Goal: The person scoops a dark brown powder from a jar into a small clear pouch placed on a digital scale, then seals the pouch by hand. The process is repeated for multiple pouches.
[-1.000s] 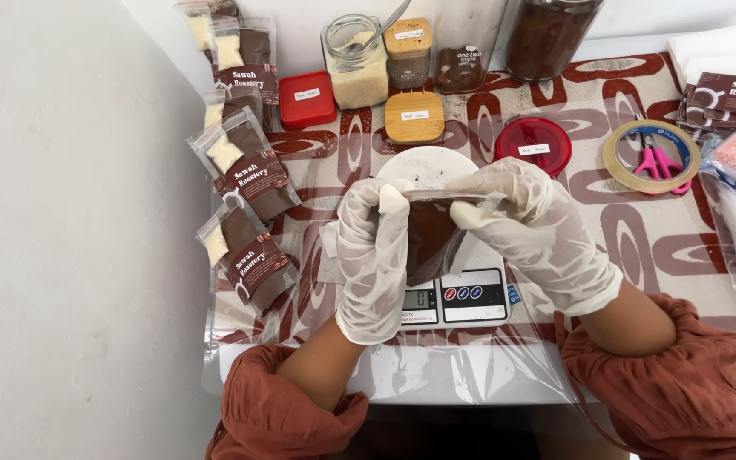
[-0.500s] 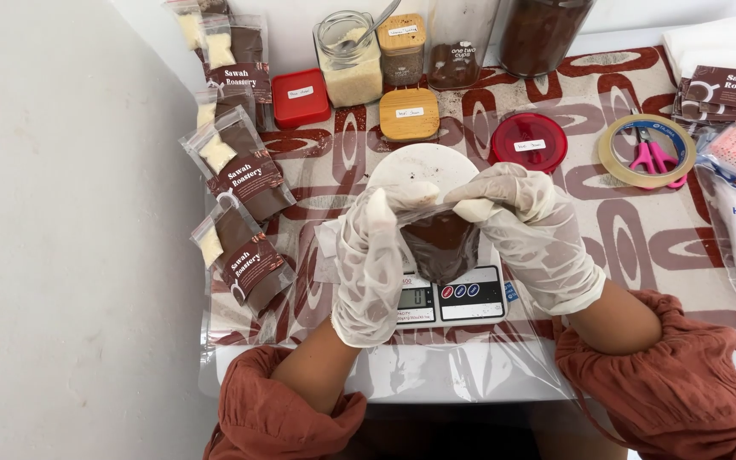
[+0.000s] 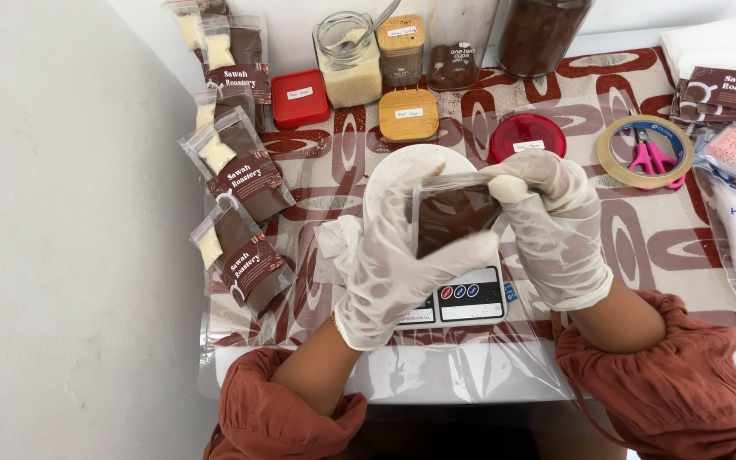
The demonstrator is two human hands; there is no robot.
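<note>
Left hand [image 3: 389,273] and right hand [image 3: 555,226] both grasping clear brown-filled pouch [image 3: 451,215] above scale [image 3: 462,298] | worktop [image 3: 692,255] left edge: brown-labelled packets [image 3: 244,221] in a row | right corner: tape ring [image 3: 647,152]

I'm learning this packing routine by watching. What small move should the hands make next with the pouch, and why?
Probably run the right hand along the top of the clear pouch to press it shut: both gloved hands hold it up over the scale, brown powder inside, left hand supporting it.
</note>
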